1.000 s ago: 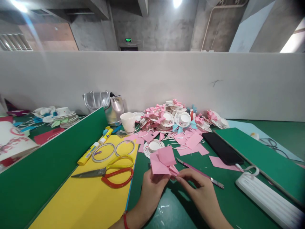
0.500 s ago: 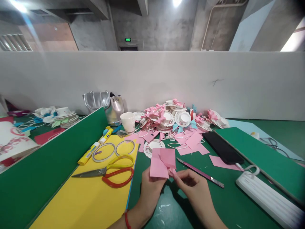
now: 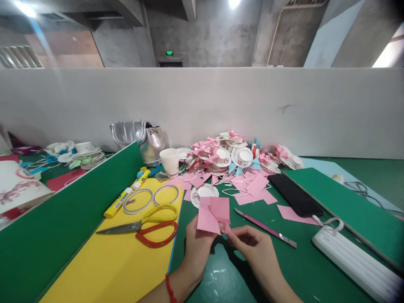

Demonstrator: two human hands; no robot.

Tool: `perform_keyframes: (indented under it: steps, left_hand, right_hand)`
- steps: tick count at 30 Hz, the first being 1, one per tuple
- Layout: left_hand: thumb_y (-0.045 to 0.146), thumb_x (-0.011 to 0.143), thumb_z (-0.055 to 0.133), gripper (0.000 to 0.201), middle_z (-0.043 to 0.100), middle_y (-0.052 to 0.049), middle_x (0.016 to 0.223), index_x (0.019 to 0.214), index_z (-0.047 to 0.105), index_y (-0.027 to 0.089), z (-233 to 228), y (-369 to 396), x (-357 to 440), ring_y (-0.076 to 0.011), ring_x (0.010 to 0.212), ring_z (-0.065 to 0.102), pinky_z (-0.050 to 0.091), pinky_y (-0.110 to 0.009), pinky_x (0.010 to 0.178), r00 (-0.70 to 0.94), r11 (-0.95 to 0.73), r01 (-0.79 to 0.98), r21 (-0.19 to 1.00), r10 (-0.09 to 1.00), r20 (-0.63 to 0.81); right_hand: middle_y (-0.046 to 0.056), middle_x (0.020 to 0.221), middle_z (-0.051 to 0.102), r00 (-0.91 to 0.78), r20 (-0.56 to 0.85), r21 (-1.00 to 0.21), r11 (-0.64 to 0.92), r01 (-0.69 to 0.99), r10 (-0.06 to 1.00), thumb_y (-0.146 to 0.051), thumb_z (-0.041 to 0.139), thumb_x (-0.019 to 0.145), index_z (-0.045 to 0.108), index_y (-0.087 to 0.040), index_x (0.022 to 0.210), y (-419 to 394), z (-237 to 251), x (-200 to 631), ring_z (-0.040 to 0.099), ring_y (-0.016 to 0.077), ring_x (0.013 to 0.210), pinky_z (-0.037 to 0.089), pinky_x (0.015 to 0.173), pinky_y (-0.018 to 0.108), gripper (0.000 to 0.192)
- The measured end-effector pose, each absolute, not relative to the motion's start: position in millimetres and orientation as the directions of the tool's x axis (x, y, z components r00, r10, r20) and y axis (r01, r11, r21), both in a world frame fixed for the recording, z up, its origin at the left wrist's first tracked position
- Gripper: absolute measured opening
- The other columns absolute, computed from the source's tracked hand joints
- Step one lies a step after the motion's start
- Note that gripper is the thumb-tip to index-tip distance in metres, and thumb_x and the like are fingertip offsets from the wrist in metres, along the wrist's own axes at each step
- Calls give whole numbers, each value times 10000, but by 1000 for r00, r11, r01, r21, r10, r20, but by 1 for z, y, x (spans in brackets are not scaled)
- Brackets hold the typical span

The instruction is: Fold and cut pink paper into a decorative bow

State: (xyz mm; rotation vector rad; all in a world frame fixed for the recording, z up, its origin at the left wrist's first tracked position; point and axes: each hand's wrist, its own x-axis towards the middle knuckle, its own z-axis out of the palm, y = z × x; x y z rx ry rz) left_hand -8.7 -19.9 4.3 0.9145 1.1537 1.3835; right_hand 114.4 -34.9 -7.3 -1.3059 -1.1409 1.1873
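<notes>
A folded pink paper [image 3: 212,213] is raised above the green table, gripped from below by my left hand [image 3: 198,248], whose thumb and some fingers are hidden behind it. My right hand [image 3: 254,246] pinches a small pink flap or strip at the paper's lower right corner, thumb against forefinger. Just behind the paper lies a white scalloped paper piece with a round raised middle [image 3: 205,192]. To the right of the paper rests a purple craft knife [image 3: 268,227]. Left of my left hand, scissors [image 3: 154,227] with one yellow and one red handle lie on yellow card.
Yellow card [image 3: 104,269] carries tape rolls [image 3: 138,201] and glue sticks [image 3: 117,203]. A paper cup [image 3: 170,163] and a heap of decorated paper pieces [image 3: 221,158] stand at the back. A phone [image 3: 295,197] and power strip [image 3: 356,263] are on the right; a green divider [image 3: 69,219] rises left.
My left hand and the folded paper have shifted slightly left and tilted a little. My right hand has moved slightly left, still pinching the small pink flap.
</notes>
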Motion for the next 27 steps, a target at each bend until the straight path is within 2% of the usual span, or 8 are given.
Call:
perform_keyframes:
  steps: [7, 12, 15, 19, 23, 27]
  left_hand:
    - [175, 517, 715, 132, 584, 25, 507, 599, 622, 131, 5, -20, -7, -124, 493, 517, 411, -202, 468, -170, 32, -219, 975, 983, -70]
    - [160, 535, 685, 109, 625, 6, 551, 615, 617, 132, 4, -20, -6, -142, 525, 542, 421, -209, 483, -216, 32, -189, 981, 974, -73]
    - [147, 540, 680, 123, 645, 1, 592, 646, 620, 134, 3, -18, -7, -146, 553, 556, 423, -204, 494, -218, 22, -183, 983, 974, -63]
    - [163, 524, 697, 144, 650, 0, 595, 639, 615, 135, 2, -18, -8, -147, 545, 560, 411, -197, 470, -247, 31, -192, 981, 966, -79]
    - [177, 527, 699, 128, 635, 5, 552, 592, 594, 138, 3, -20, -6, -140, 502, 550, 399, -195, 440, -216, 50, -222, 974, 971, -99]
    - [152, 572, 662, 89, 601, 25, 493, 553, 576, 152, 6, -21, -6, -128, 477, 540, 387, -185, 426, -184, 20, -226, 974, 981, -63]
  right_hand:
    - [36, 520, 632, 96, -65, -996, -71, 53, 993, -376, 688, 597, 635, -124, 563, -35, -7, 113, 559, 147, 504, 429, 493, 240, 260]
    - [10, 488, 602, 141, -71, -997, -65, -43, 988, -377, 693, 588, 553, -154, 548, -35, -6, 111, 585, 157, 501, 461, 514, 260, 266]
    - [4, 526, 604, 87, -96, -991, -88, -97, 992, -379, 688, 602, 545, -158, 601, -34, -8, 111, 602, 158, 531, 478, 548, 269, 264]
    - [-13, 553, 596, 6, -148, -976, -145, -160, 989, -424, 666, 619, 560, -156, 716, -34, -8, 110, 588, 136, 479, 467, 486, 244, 305]
    - [3, 532, 601, -63, -143, -986, -147, -75, 988, -437, 657, 627, 585, -130, 621, -34, -8, 109, 546, 104, 418, 427, 428, 205, 315]
    - [17, 519, 606, -102, -157, -984, -165, -68, 982, -464, 603, 677, 607, -118, 607, -34, -10, 110, 535, 94, 411, 419, 428, 194, 354]
